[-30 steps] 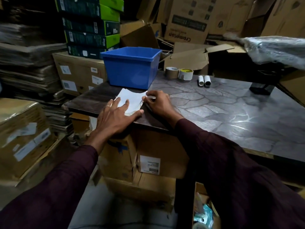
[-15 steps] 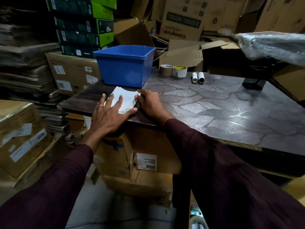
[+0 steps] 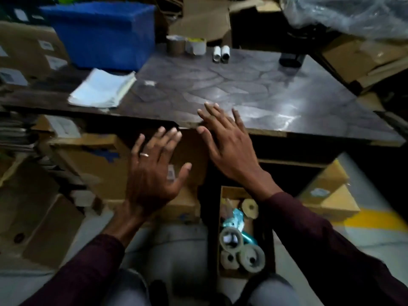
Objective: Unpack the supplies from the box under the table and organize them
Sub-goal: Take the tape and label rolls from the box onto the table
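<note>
An open cardboard box (image 3: 223,195) stands on the floor below the table's front edge, holding several tape rolls (image 3: 250,257) and a teal packet (image 3: 235,219). A stack of white papers (image 3: 102,89) lies on the table (image 3: 276,96) at the left, with nothing touching it. My left hand (image 3: 154,173) hovers in front of the table edge, fingers spread, empty. My right hand (image 3: 227,140) is spread over the table's front edge, empty, above the box. Two tape rolls (image 3: 186,45) and two small white rolls (image 3: 221,53) sit at the table's back.
A blue plastic bin (image 3: 103,34) stands at the table's back left. Cardboard cartons (image 3: 92,164) are stacked under the table on the left and more at the right (image 3: 331,195). A dark small object (image 3: 290,59) sits at the back right, below a plastic-wrapped bundle (image 3: 353,14).
Both hands have let go of the paper stack and drawn back toward me and to the right. The view has tilted down, bringing the floor box into sight.
</note>
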`<state>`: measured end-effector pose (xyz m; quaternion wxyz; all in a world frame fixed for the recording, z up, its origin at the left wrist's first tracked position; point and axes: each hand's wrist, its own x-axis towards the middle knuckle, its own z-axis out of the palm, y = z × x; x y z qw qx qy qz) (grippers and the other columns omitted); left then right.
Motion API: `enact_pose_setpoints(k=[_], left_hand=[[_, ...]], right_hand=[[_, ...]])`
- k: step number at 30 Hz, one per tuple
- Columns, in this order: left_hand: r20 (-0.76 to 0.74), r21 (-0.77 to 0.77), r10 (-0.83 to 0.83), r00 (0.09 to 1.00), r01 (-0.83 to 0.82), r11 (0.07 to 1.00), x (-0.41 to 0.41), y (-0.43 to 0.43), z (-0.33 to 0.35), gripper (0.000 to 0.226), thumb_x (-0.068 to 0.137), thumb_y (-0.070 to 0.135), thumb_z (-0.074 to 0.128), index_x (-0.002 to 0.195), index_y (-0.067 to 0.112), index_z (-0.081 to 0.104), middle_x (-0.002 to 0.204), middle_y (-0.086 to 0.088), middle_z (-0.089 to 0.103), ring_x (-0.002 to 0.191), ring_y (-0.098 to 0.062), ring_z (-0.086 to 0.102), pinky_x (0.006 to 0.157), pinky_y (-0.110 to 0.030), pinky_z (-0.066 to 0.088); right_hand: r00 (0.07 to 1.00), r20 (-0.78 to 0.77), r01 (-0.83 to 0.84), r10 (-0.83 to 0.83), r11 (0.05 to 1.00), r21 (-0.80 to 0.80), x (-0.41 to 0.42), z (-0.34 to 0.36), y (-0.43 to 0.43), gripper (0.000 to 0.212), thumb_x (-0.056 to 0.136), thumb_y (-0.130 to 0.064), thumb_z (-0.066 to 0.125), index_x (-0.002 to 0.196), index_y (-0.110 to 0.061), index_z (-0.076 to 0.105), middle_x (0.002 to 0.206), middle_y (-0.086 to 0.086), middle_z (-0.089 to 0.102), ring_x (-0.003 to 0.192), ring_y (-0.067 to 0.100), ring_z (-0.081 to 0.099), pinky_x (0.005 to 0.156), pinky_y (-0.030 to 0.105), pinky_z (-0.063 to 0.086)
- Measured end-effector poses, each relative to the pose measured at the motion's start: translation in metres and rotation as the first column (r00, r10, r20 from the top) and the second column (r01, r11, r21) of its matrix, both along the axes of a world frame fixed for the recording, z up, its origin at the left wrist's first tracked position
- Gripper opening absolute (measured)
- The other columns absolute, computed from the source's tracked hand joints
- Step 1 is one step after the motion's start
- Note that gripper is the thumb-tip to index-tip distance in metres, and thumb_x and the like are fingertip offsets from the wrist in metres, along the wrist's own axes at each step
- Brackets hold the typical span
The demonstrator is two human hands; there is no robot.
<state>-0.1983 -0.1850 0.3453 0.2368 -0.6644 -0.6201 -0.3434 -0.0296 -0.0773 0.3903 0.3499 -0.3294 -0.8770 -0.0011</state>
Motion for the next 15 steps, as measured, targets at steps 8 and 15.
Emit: enact_pose_setpoints(k=[8, 15], left_hand=[[0.112, -0.254, -0.297, 0.948, 0.316, 0.914, 0.099, -0.01, -0.106, 0.042, 0.084, 0.037, 0.064, 0.121, 0.018, 0.063, 0.121, -0.001, 0.064, 0.118, -0.02, 0.055, 0.102, -0.038, 0.038], [0.364, -0.619, -0.156, 0.918, 0.364, 0.696, 0.14, -0.001, -0.217, 0.03, 0.087, 0.049, 0.055, 0.114, 0.037, 0.059, 0.111, 0.016, 0.06, 0.101, -0.009, 0.059, 0.085, -0.033, 0.049]], right_hand=[[0.967, -0.157, 0.191, -0.199, 0.979, -0.064, 0.154, -0.119, -0.041, 0.02, 0.099, -0.017, 0.053, 0.096, -0.013, 0.072, 0.099, 0.002, 0.066, 0.093, 0.023, 0.061, 0.084, 0.042, 0.047], [0.916, -0.073, 0.286, -0.395, 0.769, -0.571, 0.219, -0.252, -0.055, 0.013, 0.096, -0.028, 0.06, 0.099, -0.022, 0.071, 0.092, -0.003, 0.073, 0.077, 0.014, 0.068, 0.064, 0.044, 0.056]])
